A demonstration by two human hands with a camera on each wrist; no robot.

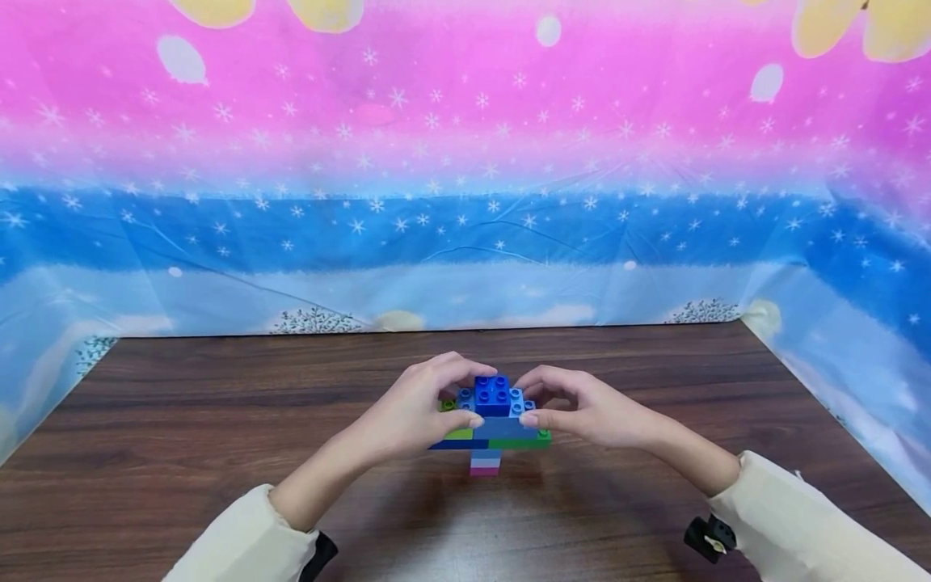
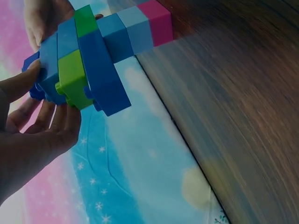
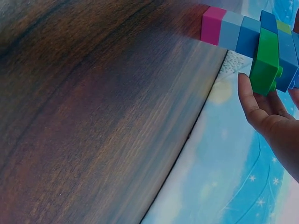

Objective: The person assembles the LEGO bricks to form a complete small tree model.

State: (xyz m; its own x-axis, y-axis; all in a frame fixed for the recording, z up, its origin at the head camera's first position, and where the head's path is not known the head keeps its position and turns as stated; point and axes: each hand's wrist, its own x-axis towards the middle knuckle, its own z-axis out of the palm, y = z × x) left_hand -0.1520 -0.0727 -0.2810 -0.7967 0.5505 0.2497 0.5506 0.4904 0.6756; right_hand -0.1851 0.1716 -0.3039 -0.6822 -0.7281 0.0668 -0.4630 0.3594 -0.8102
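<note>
A toy-brick structure stands upright between the hands, wide above a narrow column. On top is a dark blue brick (image 1: 492, 396) with studs showing. Under it lie lighter blue bricks, then a lime brick (image 2: 74, 77) and a green brick (image 1: 520, 443). The column ends in a pink brick (image 1: 485, 471) at the tabletop. From the left side, my left hand (image 1: 410, 404) grips the upper bricks, thumb in front and fingers behind. Opposite it, my right hand (image 1: 600, 408) holds the other end, its thumb on a light blue brick and its fingers behind the structure.
A dark wood-grain table (image 1: 182, 420) extends around the structure. Behind it and at both sides hangs a pink and blue snowflake cloth (image 1: 451, 226), meeting the table's far edge. Black straps with a small device (image 1: 709, 537) sit near the sleeves.
</note>
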